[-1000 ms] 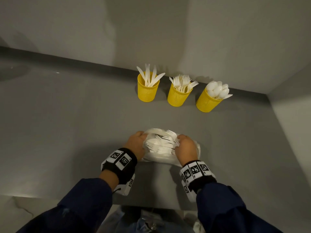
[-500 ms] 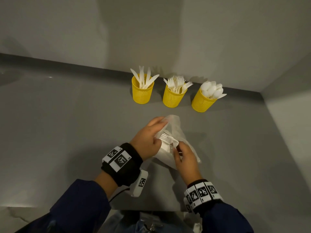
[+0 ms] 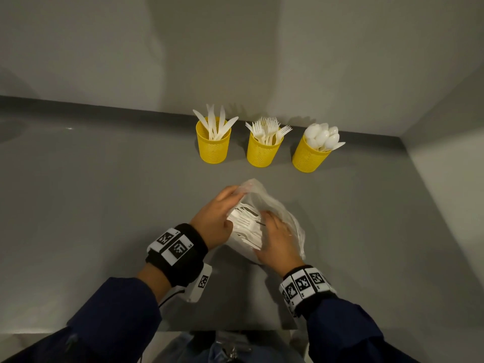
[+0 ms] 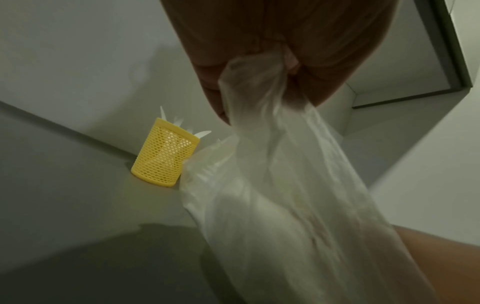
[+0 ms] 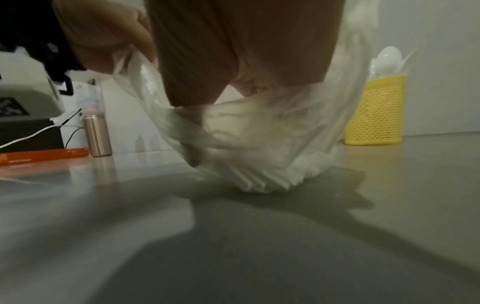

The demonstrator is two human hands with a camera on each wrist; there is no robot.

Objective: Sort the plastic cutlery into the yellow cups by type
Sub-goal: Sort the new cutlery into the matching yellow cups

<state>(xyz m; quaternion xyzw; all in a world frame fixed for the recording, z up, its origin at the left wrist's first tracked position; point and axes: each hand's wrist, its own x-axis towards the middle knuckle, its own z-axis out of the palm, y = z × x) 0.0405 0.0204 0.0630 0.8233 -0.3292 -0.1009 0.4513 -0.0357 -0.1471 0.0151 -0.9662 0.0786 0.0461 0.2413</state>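
Three yellow mesh cups stand in a row by the back wall: the knives cup (image 3: 213, 145), the forks cup (image 3: 263, 153) and the spoons cup (image 3: 310, 158). A clear plastic bag (image 3: 285, 213) of white cutlery (image 3: 247, 226) sits on the grey table in front of me. My left hand (image 3: 235, 193) pinches the bag's top edge and holds it up, as the left wrist view shows with the left hand (image 4: 259, 86). My right hand (image 3: 264, 216) reaches into the bag's mouth onto the cutlery. The film and blur hide whether it grips a piece.
The grey table (image 3: 104, 192) ends at a wall behind the cups and another wall on the right. Seen from the right wrist, a copper-coloured bottle (image 5: 97, 135) and an orange flat item (image 5: 44, 155) lie off to the left, with cables beside them.
Both hands were pressed on the flat bag. My left hand has lifted the bag's edge upward, and my right hand has slid from the mouth down into the bag.
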